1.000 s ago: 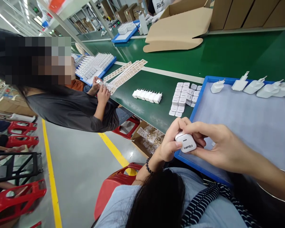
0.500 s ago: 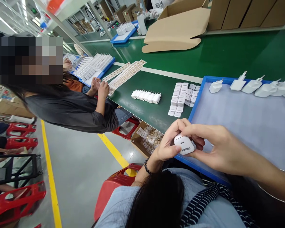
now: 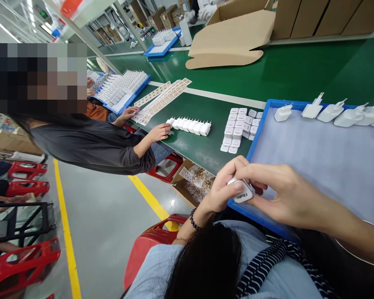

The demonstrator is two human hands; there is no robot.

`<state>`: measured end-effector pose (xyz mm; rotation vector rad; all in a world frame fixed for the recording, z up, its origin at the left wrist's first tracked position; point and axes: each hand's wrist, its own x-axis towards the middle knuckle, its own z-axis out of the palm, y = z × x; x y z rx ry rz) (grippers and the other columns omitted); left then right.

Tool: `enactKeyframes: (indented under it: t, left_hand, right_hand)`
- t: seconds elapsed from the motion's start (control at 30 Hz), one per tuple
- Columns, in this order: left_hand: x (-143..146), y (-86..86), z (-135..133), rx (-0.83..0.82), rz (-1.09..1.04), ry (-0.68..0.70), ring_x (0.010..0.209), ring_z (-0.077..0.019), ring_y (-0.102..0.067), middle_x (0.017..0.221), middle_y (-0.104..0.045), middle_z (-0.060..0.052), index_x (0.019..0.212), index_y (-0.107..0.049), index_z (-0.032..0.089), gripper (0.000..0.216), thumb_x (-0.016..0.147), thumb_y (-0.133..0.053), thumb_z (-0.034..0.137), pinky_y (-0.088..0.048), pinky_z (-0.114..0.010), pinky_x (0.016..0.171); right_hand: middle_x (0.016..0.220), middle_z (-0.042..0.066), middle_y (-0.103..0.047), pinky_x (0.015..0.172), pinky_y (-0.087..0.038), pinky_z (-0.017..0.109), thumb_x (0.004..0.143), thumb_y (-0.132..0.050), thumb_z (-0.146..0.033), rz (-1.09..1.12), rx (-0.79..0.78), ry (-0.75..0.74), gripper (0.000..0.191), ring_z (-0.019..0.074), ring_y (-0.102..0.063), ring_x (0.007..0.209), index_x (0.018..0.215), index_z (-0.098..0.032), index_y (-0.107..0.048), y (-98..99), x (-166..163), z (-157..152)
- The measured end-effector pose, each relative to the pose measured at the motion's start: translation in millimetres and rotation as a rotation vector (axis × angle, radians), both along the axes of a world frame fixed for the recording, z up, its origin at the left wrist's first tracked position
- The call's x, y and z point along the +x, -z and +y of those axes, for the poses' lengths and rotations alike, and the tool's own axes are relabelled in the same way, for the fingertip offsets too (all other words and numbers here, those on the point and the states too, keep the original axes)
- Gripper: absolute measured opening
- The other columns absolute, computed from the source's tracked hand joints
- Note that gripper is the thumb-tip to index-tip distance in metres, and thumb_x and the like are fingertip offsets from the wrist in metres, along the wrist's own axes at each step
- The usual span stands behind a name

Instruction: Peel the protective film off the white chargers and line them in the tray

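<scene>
Over the near corner of a blue-rimmed tray (image 3: 258,133), both my hands hold one white charger (image 3: 243,196) with dark lettering on its face. My left hand (image 3: 222,187), a beaded bracelet at its wrist, is closed round it, the thumb pressed on the face. From the other side my right hand (image 3: 276,191) grips its edges between thumb and fingers. The charger's far side and prongs are hidden by my fingers. Several white chargers (image 3: 313,109) with prongs up stand along the tray's far side. Left of the tray lie stacks of small white lettered pieces (image 3: 233,129).
To the left a co-worker (image 3: 96,143) sits at the green bench (image 3: 202,151), a hand by a row of white chargers (image 3: 190,126). Perforated strips (image 3: 165,99) lie beyond. A cardboard box of scraps (image 3: 193,185) is below the edge; a red stool (image 3: 143,245) stands close by.
My left thumb has slid further onto the charger's face, covering its slot. The co-worker's hands have parted, one reaching to the end of the charger row, where another charger now stands.
</scene>
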<state>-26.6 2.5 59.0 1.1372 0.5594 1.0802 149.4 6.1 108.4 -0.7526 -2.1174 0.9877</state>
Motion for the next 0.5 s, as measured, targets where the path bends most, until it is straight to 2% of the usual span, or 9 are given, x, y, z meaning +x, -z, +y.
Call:
enactKeyframes:
  t: [0.13, 0.33, 0.5]
  left_hand:
    - [-6, 3.8, 3, -0.064, -0.021, 0.085, 0.073, -0.0201, -0.064, 0.093, -0.054, -0.003, 0.091, -0.057, 0.021, 0.043, 0.078, -0.073, 0.058, -0.054, -0.032, 0.062]
    - [-1, 4.7, 4, -0.102, 0.061, -0.052, 0.068, -0.0153, -0.055, 0.087, -0.054, -0.001, 0.077, -0.051, 0.02, 0.041, 0.076, -0.075, 0.052, -0.05, -0.031, 0.064]
    - [8, 11.2, 11, -0.131, 0.085, -0.202, 0.065, -0.0129, -0.042, 0.071, -0.045, 0.002, 0.065, -0.042, 0.02, 0.033, 0.072, -0.071, 0.034, -0.039, -0.029, 0.064]
  right_hand:
    - [0.079, -0.006, -0.062, 0.059, -0.039, 0.02, 0.091, -0.066, -0.007, 0.023, -0.042, -0.03, 0.02, 0.008, -0.051, 0.064, 0.101, -0.024, -0.068, -0.5, 2, 5]
    - [0.084, -0.004, -0.069, 0.06, -0.04, 0.023, 0.088, -0.063, -0.005, -0.056, -0.029, -0.002, 0.018, 0.0094, -0.058, 0.067, 0.095, -0.022, -0.067, 6.3, -1, 4]
    - [0.092, 0.004, -0.074, 0.067, -0.045, 0.033, 0.087, -0.061, -0.011, -0.222, -0.116, 0.029, 0.012, 0.021, -0.067, 0.081, 0.09, -0.02, -0.067, 11.2, -5, 12]
